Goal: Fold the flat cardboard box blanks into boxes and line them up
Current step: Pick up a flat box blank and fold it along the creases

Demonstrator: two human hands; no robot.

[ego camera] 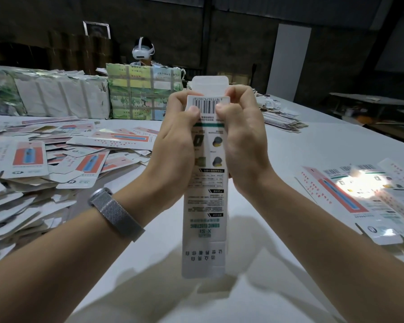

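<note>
We hold a long white box [204,194] upright above the bench [289,145], both grips closed on its upper end: the left hand [177,138] and the right hand [241,138] curl round its sides, thumbs pressing by the barcode. Flat blanks [44,159] lie heaped at left; finished boxes [359,197] lie side by side at right.

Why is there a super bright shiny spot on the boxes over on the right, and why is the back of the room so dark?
In the head view, light bounces off the glossy folded boxes as glare, washing out their print; the back wall is dim; both hands cast soft shadows on the white table; the wide lens stretches the forearms.
</note>
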